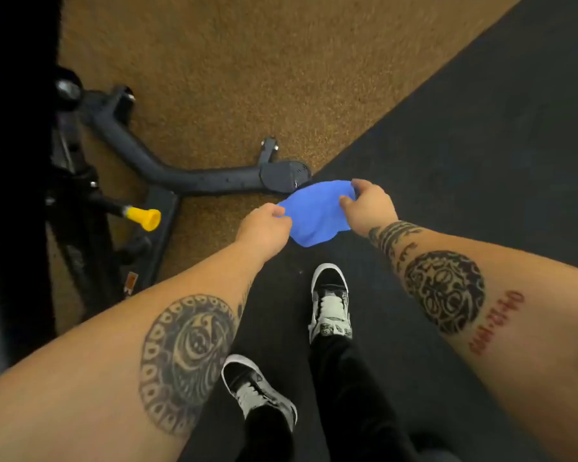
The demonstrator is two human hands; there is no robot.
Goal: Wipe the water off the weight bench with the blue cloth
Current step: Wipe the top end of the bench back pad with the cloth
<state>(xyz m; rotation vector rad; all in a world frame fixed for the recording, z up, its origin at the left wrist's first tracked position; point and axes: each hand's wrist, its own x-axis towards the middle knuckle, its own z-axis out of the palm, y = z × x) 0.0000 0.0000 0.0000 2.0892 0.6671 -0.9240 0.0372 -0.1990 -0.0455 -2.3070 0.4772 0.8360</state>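
Observation:
The blue cloth (314,215) hangs in the air in the middle of the head view, stretched between both hands. My left hand (264,225) pinches its left edge and my right hand (367,205) pinches its upper right corner. The weight bench shows at the left: its black pad (10,161) runs along the left edge, and its dark grey base frame (194,180) lies on the floor, speckled with droplets. The cloth hangs just right of the frame's foot (284,176). Water on the pad cannot be made out.
A yellow-tipped adjustment knob (146,219) sticks out of the bench frame. The floor is brown carpet (247,61) at the top and black rubber matting (481,145) on the right. My two shoes (331,305) stand on the matting below the cloth.

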